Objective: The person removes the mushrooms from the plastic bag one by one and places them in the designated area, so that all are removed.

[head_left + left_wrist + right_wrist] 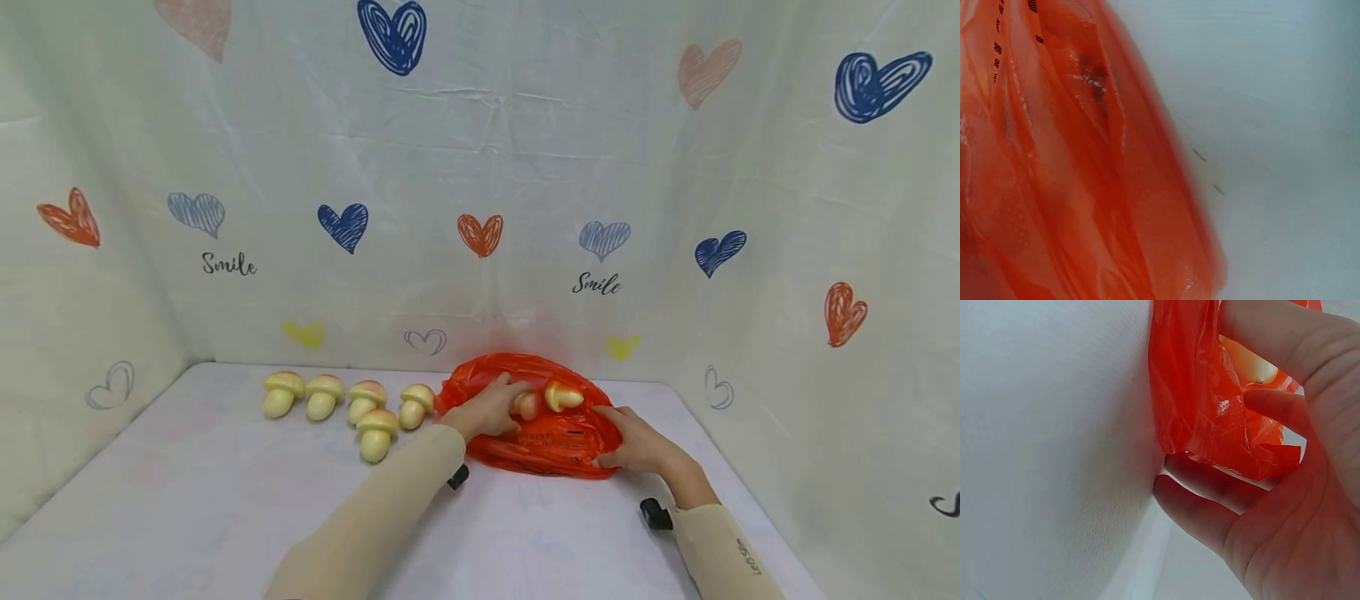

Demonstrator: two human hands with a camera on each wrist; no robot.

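Observation:
A red plastic bag [551, 454] lies with its mouth spread at the back of the table. My left hand [491, 408] reaches over it and holds a toy mushroom [527, 406] between thumb and fingers. Another toy mushroom [562, 397] lies on its side in the bag, to the right of the held one. My right hand [637, 442] grips the bag's right edge; in the right wrist view its fingers [1194, 509] lie on both sides of the red plastic [1197, 394]. Only the bag's creased side [1085, 187] shows in the left wrist view, without the hand.
Several yellow-green toy mushrooms [322, 397] stand on the white-covered table [187, 483], left of the bag. One mushroom [377, 435] is nearer the front, close to my left sleeve [390, 508]. A white curtain [525, 167] with printed hearts hangs behind and at both sides.

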